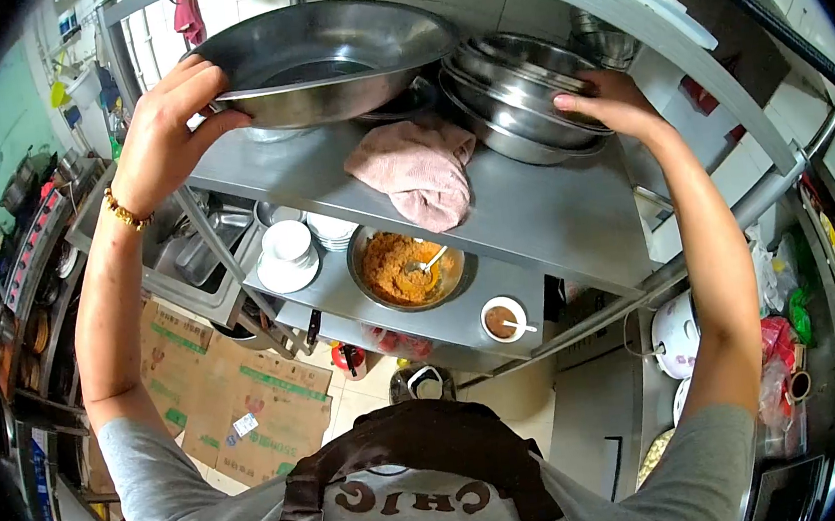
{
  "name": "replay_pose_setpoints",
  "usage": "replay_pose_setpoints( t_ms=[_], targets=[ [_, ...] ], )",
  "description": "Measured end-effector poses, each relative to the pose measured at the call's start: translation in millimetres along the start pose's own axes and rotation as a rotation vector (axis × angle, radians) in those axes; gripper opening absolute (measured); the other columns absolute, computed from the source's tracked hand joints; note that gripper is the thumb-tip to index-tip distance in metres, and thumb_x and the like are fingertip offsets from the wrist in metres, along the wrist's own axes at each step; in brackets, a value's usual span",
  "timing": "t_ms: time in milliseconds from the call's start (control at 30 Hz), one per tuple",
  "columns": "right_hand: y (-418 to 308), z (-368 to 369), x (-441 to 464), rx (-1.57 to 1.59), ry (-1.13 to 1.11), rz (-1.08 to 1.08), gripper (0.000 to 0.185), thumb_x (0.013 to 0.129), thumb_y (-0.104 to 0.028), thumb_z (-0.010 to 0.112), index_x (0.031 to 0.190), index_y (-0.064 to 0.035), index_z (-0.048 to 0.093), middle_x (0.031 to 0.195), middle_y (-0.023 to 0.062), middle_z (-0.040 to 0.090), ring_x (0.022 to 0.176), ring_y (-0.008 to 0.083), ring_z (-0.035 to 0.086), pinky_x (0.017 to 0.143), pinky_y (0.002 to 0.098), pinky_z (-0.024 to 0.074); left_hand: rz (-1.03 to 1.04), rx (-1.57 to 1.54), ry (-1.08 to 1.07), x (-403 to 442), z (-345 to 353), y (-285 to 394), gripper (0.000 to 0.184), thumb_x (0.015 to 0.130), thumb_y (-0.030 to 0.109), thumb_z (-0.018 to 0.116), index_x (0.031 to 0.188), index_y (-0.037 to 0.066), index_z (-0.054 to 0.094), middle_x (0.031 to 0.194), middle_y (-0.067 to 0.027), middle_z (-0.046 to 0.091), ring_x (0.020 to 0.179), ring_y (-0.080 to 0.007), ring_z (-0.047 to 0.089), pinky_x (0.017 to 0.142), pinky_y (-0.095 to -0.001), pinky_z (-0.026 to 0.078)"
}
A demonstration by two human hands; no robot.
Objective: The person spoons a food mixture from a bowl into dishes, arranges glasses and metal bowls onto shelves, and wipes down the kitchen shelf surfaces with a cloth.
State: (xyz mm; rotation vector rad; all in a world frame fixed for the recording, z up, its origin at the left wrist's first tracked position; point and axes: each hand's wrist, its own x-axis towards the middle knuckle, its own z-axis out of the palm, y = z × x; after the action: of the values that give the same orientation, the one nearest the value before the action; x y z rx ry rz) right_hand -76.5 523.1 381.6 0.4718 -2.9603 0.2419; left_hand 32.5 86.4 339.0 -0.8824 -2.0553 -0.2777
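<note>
On the upper metal shelf, my left hand (173, 120) grips the rim of a large, wide steel basin (338, 62), thumb below the rim and fingers over it. The basin is tilted, its inside partly showing. To its right is a stack of nested steel bowls (523, 100). My right hand (613, 101) is closed round the right side of that stack, with the thumb on the bowls' outer walls; some of its fingers are hidden. A pink cloth (419, 172) lies crumpled at the shelf's front, between the basin and the stack.
The lower shelf (480, 335) holds white dishes (287, 256), a bowl of orange food (408, 268) with a spoon, and a small cup of sauce (504, 319). A sink (200, 246) is at left. Flattened cardboard (240, 403) covers part of the floor.
</note>
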Motion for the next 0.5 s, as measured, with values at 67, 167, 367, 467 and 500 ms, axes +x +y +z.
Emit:
replay_pose_setpoints(
  t_ms=[67, 167, 367, 467, 500],
  targets=[
    [14, 8, 2, -0.056, 0.136, 0.001, 0.076, 0.068, -0.064, 0.059, 0.111, -0.0014, 0.058, 0.108, 0.0200, 0.059, 0.102, 0.0298, 0.057, 0.088, 0.0349, 0.0432, 0.003, 0.006, -0.056, -3, -4, 5, 0.024, 0.067, 0.007, 0.070, 0.076, 0.001, 0.049, 0.072, -0.0093, 0.047, 0.070, -0.0268, 0.048, 0.060, -0.0340, 0.041],
    [4, -6, -7, -0.012, 0.093, 0.066, 0.071, 0.071, -0.064, 0.057, 0.106, -0.0027, 0.061, 0.100, 0.0165, 0.063, 0.094, 0.0262, 0.060, 0.083, 0.0321, 0.0444, 0.042, -0.021, -0.093, -4, -7, 17, 0.026, 0.064, 0.009, 0.071, 0.075, 0.001, 0.049, 0.070, -0.0088, 0.047, 0.069, -0.0274, 0.047, 0.059, -0.0344, 0.039],
    [8, 26, -12, 0.005, 0.285, 0.038, 0.071, 0.070, -0.063, 0.057, 0.108, -0.0027, 0.059, 0.103, 0.0185, 0.061, 0.097, 0.0295, 0.059, 0.085, 0.0351, 0.0439, 0.157, -0.157, -0.122, -5, -9, 39, 0.027, 0.056, 0.007, 0.068, 0.071, 0.001, 0.047, 0.070, -0.0099, 0.048, 0.066, -0.0286, 0.047, 0.056, -0.0350, 0.040],
    [7, 44, -15, 0.015, 0.351, -0.003, 0.068, 0.072, -0.059, 0.059, 0.110, -0.0020, 0.057, 0.105, 0.0205, 0.060, 0.099, 0.0328, 0.057, 0.087, 0.0367, 0.0430, 0.239, -0.220, -0.142, 2, -10, 57, 0.026, 0.056, 0.009, 0.067, 0.070, 0.000, 0.047, 0.071, -0.0099, 0.048, 0.066, -0.0288, 0.047, 0.056, -0.0348, 0.040],
    [10, 45, -14, 0.044, 0.343, -0.052, 0.067, 0.072, -0.057, 0.060, 0.111, -0.0020, 0.056, 0.106, 0.0204, 0.059, 0.100, 0.0325, 0.057, 0.087, 0.0363, 0.0427, 0.261, -0.250, -0.167, 5, -8, 62, 0.026, 0.055, 0.009, 0.067, 0.069, 0.000, 0.047, 0.071, -0.0098, 0.047, 0.066, -0.0291, 0.047, 0.056, -0.0351, 0.040]
  ],
)
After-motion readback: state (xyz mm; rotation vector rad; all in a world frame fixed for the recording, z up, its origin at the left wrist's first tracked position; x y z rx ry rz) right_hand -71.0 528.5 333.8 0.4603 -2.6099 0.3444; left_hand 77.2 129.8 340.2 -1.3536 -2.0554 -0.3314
